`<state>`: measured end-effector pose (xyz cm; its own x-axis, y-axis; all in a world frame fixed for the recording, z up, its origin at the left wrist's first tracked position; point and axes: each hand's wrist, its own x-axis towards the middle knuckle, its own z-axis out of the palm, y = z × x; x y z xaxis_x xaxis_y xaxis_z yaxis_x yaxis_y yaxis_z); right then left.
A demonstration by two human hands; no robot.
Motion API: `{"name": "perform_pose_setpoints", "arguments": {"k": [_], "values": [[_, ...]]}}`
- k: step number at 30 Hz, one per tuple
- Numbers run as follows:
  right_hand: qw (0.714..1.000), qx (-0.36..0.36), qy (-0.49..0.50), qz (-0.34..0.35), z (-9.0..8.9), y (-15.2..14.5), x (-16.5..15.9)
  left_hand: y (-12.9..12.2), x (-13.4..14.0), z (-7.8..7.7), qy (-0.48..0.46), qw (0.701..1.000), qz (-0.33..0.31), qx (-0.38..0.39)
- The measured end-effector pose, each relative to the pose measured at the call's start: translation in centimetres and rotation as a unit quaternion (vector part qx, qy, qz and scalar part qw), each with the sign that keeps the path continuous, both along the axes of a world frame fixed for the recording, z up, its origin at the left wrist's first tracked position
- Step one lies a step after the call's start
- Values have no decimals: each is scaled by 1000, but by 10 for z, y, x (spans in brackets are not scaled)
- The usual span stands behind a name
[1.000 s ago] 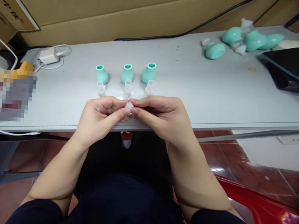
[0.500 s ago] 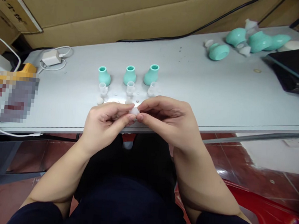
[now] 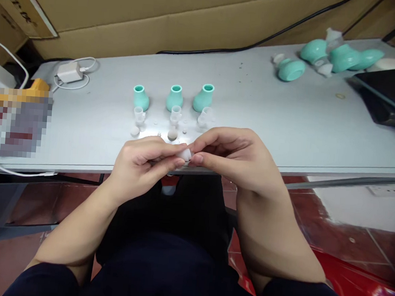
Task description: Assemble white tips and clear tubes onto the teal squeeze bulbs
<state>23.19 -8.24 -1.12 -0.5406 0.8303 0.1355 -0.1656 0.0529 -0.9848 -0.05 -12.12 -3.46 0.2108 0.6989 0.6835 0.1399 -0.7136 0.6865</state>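
Head view: one small white tapered piece (image 3: 185,154), smooth-looking, held just above the near edge of the grey bench (image 3: 94,127); left hand (image 3: 144,160) pinching it between thumb and fingers, right hand (image 3: 237,155) pinching at its other end. Three mint-green bulbs (image 3: 141,99), pear-shaped, satin-surfaced, probably soft rubber or silicone, upright with ringed mouths open. Three translucent cups (image 3: 176,114), apparently thin moulded plastic with side projections, one before each bulb, none fitted. Two pale round pieces (image 3: 135,131) and several tiny parts, too small to identify, nearer the hands. Far right: a cluster of glossy green bulbs (image 3: 291,70), lying tipped, some with pale fittings (image 3: 324,68) at the neck. Status, as judged: fittings joined on part of the far cluster; three near sets outstanding, the pinched piece apparently mid-handling.
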Motion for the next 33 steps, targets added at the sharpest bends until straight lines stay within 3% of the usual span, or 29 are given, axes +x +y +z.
{"name": "perform_pose_setpoints", "arguments": {"k": [6, 14, 17, 20, 23, 25, 29, 33], "values": [[999, -12, 8, -41, 4, 0, -4, 0, 5, 3, 22, 999, 31, 27], [979, 62, -91, -169, 6, -3, 15, 10, 12, 24, 159, 979, 84, 100], [940, 166, -198, -223, 5, 8, 33, 26, 22, 38, 254, 953, 97, 133], [891, 270, -290, -222, 0, 22, 45, 43, 39, 55, 401, 906, 98, 92], [875, 306, -305, -221, -9, 31, 48, 50, 59, 69, 528, 840, 126, 3], [869, 312, -300, -241, -14, 33, 48, 50, 70, 73, 565, 812, 141, -20], [858, 321, -310, -253, -18, 35, 48, 50, 80, 68, 583, 797, 159, -13], [853, 332, -327, -236, -17, 35, 50, 52, 83, 56, 561, 807, 181, 2]]}}
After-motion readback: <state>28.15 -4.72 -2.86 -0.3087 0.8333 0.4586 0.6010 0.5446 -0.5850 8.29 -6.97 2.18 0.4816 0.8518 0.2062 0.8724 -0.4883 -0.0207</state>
